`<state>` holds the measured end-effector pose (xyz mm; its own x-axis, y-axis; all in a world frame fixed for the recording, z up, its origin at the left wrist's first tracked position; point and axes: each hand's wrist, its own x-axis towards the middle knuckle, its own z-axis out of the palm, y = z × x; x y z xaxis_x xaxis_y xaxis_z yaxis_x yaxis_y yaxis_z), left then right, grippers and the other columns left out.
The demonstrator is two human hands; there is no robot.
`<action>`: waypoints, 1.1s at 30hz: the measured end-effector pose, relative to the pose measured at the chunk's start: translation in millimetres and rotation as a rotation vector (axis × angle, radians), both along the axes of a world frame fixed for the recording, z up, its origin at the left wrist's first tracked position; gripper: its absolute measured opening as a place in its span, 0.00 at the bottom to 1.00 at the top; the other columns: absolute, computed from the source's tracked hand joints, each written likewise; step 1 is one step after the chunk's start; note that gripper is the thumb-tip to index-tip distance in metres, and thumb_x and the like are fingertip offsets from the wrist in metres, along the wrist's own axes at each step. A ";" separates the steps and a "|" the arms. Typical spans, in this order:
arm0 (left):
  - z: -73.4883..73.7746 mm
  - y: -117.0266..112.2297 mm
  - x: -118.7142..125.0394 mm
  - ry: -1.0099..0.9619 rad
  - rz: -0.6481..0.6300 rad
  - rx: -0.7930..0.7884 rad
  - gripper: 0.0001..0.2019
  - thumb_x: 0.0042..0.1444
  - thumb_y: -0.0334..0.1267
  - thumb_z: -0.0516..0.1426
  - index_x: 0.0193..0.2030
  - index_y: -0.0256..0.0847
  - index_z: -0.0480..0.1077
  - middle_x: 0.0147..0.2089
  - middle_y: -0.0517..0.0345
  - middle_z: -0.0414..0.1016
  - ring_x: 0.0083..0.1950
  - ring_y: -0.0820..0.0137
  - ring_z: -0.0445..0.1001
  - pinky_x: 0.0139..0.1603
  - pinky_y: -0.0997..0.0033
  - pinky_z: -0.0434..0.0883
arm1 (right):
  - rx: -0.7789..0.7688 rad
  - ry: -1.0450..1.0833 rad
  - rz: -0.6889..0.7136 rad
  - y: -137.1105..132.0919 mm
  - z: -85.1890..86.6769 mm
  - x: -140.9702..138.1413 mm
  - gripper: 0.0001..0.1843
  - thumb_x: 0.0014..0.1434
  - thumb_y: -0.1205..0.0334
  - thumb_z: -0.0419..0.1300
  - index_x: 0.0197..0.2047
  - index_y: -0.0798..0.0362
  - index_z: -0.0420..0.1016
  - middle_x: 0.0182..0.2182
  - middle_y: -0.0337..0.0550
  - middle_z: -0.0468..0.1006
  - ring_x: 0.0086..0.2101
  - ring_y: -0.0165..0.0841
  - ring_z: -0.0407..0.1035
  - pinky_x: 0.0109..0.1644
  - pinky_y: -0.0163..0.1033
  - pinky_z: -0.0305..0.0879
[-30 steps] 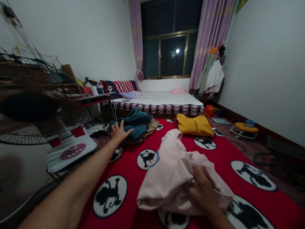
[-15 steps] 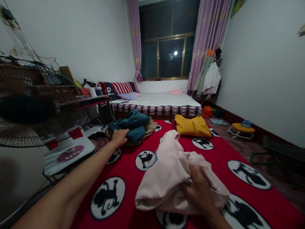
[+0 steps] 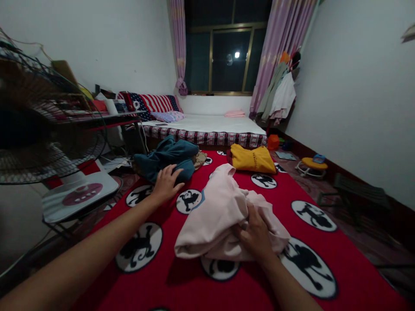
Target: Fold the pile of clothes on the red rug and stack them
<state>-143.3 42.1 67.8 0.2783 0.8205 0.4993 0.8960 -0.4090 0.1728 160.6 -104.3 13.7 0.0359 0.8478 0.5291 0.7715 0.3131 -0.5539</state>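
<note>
My left hand (image 3: 167, 183) reaches far forward over the red blanket (image 3: 181, 285), fingers spread, its tips touching the teal garment (image 3: 167, 156) heaped at the blanket's far left edge. My right hand (image 3: 256, 235) lies closer to me, fingers curled into the folds of a crumpled pale pink garment (image 3: 217, 211) in the middle of the blanket. A folded yellow garment (image 3: 251, 158) sits further back, near the foot of the bed.
A standing fan (image 3: 39, 129) with a white control base (image 3: 79, 196) fills the left side. A low bed (image 3: 207, 127) runs under the window. Clothes (image 3: 279, 95) hang at the right curtain. A small yellow stool (image 3: 313, 164) and a dark low bench (image 3: 359, 192) stand along the right wall.
My left hand drew back toward me across the teal garment and its fingers spread open. My right hand stayed gripping the pink garment. The view dropped lower and moved forward.
</note>
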 end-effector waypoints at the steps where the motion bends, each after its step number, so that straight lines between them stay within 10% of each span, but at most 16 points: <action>1: -1.8 -10.2 10.8 -0.106 -0.079 -0.018 0.24 0.57 0.45 0.55 0.59 0.40 0.65 0.64 0.44 0.61 0.66 0.54 0.58 0.65 0.52 0.57 | 0.000 0.004 -0.005 -0.1 0.4 -0.4 0.35 0.53 0.56 0.60 0.63 0.51 0.56 0.54 0.52 0.70 0.53 0.47 0.67 0.54 0.50 0.66; 5: -9.8 -50.1 58.5 -0.424 -0.302 -0.329 0.28 0.59 0.53 0.51 0.62 0.39 0.63 0.60 0.45 0.67 0.59 0.57 0.68 0.60 0.57 0.65 | 0.000 0.071 0.017 -2.0 2.3 -0.4 0.34 0.54 0.54 0.61 0.62 0.49 0.56 0.55 0.51 0.70 0.53 0.46 0.66 0.55 0.51 0.64; 9: -10.4 -76.4 81.9 -0.327 -0.275 -0.366 0.42 0.43 0.53 0.64 0.64 0.39 0.58 0.62 0.42 0.65 0.61 0.50 0.66 0.59 0.53 0.65 | 0.076 0.275 0.114 -4.1 2.1 2.6 0.30 0.61 0.52 0.55 0.64 0.50 0.54 0.58 0.52 0.66 0.56 0.43 0.63 0.58 0.50 0.62; 15: -11.6 -74.0 62.1 -0.371 -0.216 -0.373 0.28 0.47 0.39 0.59 0.57 0.41 0.60 0.50 0.51 0.73 0.49 0.61 0.75 0.50 0.64 0.70 | 0.128 0.450 -0.023 0.0 1.9 10.9 0.23 0.64 0.52 0.51 0.60 0.52 0.60 0.54 0.53 0.69 0.53 0.39 0.66 0.55 0.47 0.64; 24: 10.0 -73.4 20.0 -0.416 -0.013 -0.151 0.18 0.53 0.38 0.52 0.52 0.39 0.67 0.53 0.48 0.72 0.51 0.61 0.73 0.55 0.63 0.69 | -0.108 -0.111 0.009 -11.6 14.1 7.6 0.13 0.59 0.55 0.57 0.42 0.54 0.71 0.38 0.49 0.76 0.41 0.43 0.68 0.46 0.47 0.64; 28: 12.1 -90.9 29.0 -0.442 -0.116 -0.352 0.27 0.60 0.53 0.47 0.60 0.38 0.63 0.59 0.47 0.70 0.58 0.57 0.70 0.57 0.62 0.67 | 0.036 0.012 0.021 -13.7 13.6 3.4 0.32 0.59 0.48 0.58 0.60 0.56 0.60 0.53 0.56 0.69 0.53 0.45 0.64 0.54 0.49 0.62; 33: -13.0 -103.3 46.1 -0.016 0.134 -0.378 0.33 0.55 0.49 0.56 0.63 0.34 0.57 0.54 0.37 0.72 0.55 0.48 0.72 0.53 0.57 0.68 | -0.038 -0.222 0.188 -17.8 17.7 -10.9 0.45 0.51 0.48 0.66 0.68 0.47 0.52 0.63 0.53 0.57 0.59 0.47 0.58 0.58 0.49 0.60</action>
